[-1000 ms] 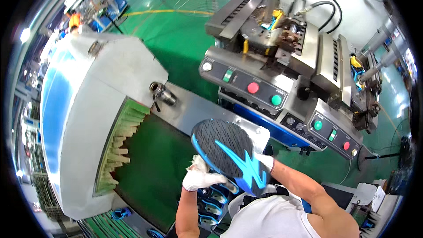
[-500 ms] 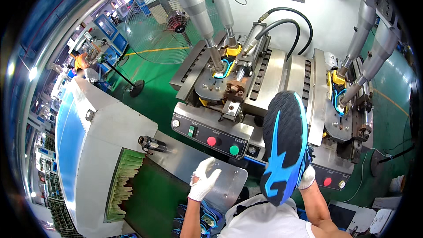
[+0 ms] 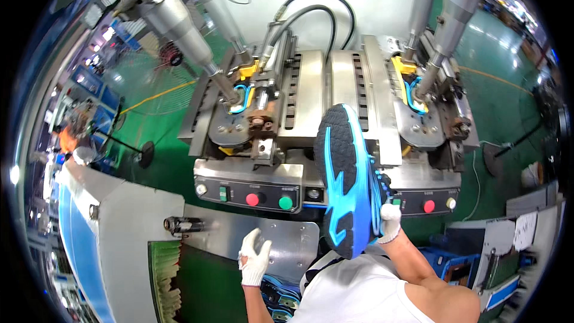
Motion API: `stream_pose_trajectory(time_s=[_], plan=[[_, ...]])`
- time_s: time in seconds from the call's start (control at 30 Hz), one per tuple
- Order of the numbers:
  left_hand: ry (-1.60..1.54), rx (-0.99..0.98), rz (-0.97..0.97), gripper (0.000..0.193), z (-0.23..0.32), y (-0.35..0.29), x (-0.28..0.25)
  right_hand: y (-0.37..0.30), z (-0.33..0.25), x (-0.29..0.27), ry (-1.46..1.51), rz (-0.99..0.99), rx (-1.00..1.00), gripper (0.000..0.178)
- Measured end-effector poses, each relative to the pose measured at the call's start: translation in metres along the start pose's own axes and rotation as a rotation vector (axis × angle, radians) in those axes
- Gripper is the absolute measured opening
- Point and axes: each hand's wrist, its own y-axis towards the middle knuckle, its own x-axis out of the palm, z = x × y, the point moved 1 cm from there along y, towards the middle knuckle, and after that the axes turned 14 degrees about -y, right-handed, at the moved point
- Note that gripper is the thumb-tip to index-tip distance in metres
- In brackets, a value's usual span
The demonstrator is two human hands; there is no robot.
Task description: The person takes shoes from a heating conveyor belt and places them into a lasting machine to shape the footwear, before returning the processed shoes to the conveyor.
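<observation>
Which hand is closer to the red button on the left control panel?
Left. The left hand is empty, below the red button in the picture; the right hand, holding the blue-and-black shoe, is farther away, off to the button's right.

Head-worn fisheye view, upright, set above the wearer's white top, facing down and forward, shoe at close range, twin-station machine at mid range ahead, green floor extending into background, straight edges bowed toward rim
</observation>
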Motion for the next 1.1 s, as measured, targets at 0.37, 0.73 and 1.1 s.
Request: stream_pose_trajectory(time_s=[0.37, 0.73, 1.1], plan=[[0.397, -0.207, 0.270, 0.047, -0.117, -0.059, -0.028, -0.039, 0.007, -0.041, -0.493, -0.002, -0.220, 0.061], [0.251, -0.300, 0.632, 0.026, -0.195, -0.184, -0.021, -0.012, 0.016, -0.018, 0.134, 0.230, 0.103, 0.056], [0.430, -0.274, 0.789, 0.025, -0.235, -0.171, -0.088, 0.006, 0.030, -0.008, 0.418, -0.105, 0.329, 0.062]])
